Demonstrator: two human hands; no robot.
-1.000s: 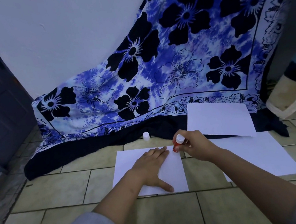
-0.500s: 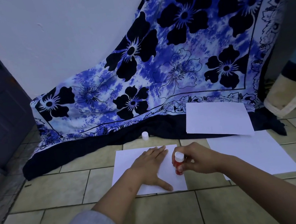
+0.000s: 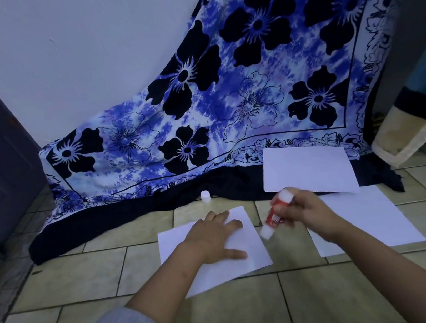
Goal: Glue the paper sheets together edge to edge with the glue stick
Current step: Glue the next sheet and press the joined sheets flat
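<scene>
Beige tiles (image 3: 65,272) bear paper sheets (image 3: 251,260); floral cloth (image 3: 250,86) drapes white wall (image 3: 80,56).

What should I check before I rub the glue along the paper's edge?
1. Small white cap off the red-and-white glue stick: ok.
2. Left hand pressing the near white paper sheet flat: ok.
3. Right hand gripping the stick: ok.
4. Tip by that sheet's right edge: ok.
5. Tip touching the paper: cannot tell, blurred.
6. Second white sheet lying ready on the right: ok.
</scene>
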